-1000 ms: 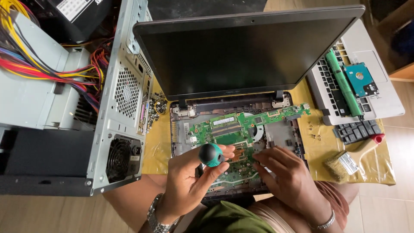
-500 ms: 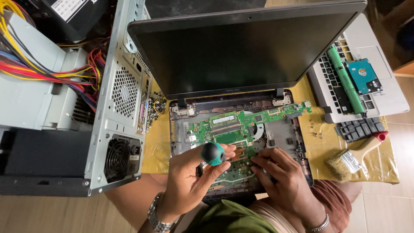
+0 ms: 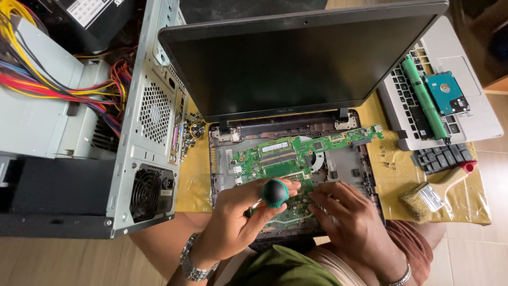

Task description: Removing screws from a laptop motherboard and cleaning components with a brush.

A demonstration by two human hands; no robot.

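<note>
**benchguy:** Left hand [image 3: 238, 222] is wrapped round the screwdriver [image 3: 275, 193], upright over the green motherboard [image 3: 296, 159] in the opened laptop's near half. Right hand [image 3: 352, 222] lies flat, fingers spread, holding nothing.

**reply:** Why flat?

**benchguy:** Steadies the board, I'd say.

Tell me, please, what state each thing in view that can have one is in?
Black laptop lid: open, screen dark.
Green motherboard: exposed, keyboard cover off.
Grey desktop tower case: side open, wires showing.
Left hand: gripping green-capped screwdriver.
Right hand: fingers resting on board.
</note>
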